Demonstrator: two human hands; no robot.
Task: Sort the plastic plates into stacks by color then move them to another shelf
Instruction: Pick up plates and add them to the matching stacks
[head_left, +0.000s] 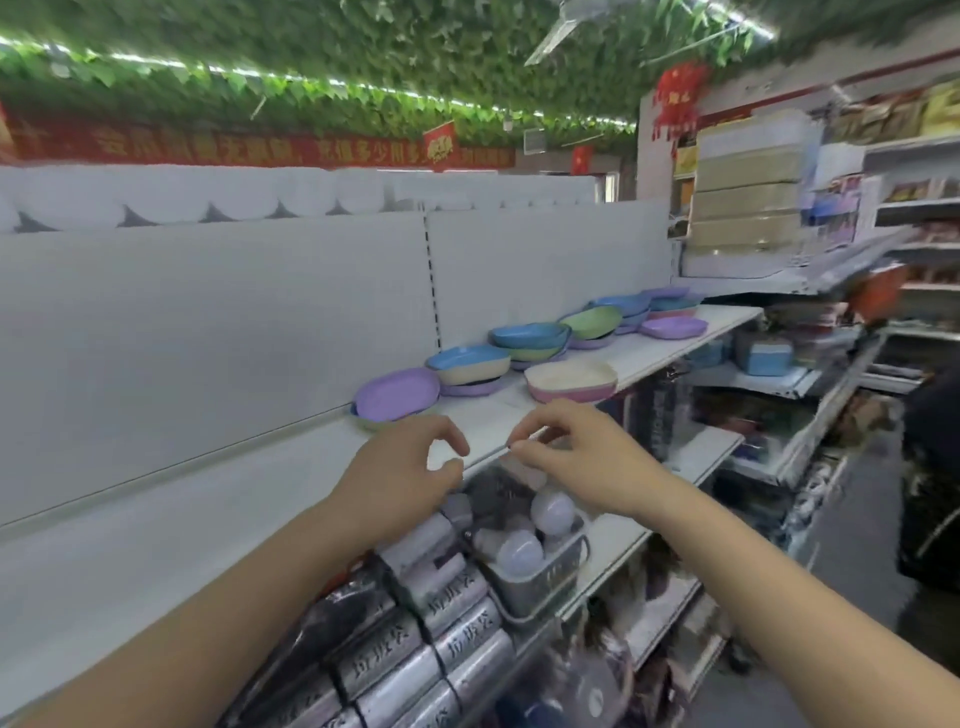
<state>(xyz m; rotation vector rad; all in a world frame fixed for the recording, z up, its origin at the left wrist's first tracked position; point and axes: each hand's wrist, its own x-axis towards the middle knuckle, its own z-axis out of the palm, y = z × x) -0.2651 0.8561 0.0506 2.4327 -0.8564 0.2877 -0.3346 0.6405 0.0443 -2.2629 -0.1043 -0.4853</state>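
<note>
Plastic plates in mixed colours lie along a white shelf (675, 343). Nearest is a purple plate (397, 393), then a blue-over-cream pile (470, 364), a cream plate on a pink one (570, 382), a blue stack (530, 338), a green plate (592, 322) and a lone purple plate (672, 327); more blue and teal plates (670, 304) sit farthest back. My left hand (400, 478) and my right hand (576, 452) hover at the shelf's front edge, short of the plates. Both hold nothing, fingers curled but apart.
Below the hands a basket of light bulbs (535, 540) and silver rolls of bags (436, 634) fill the lower shelf. White bowls (208, 195) line the top of the back panel. More stocked shelves (779, 374) stand to the right across a dark aisle floor.
</note>
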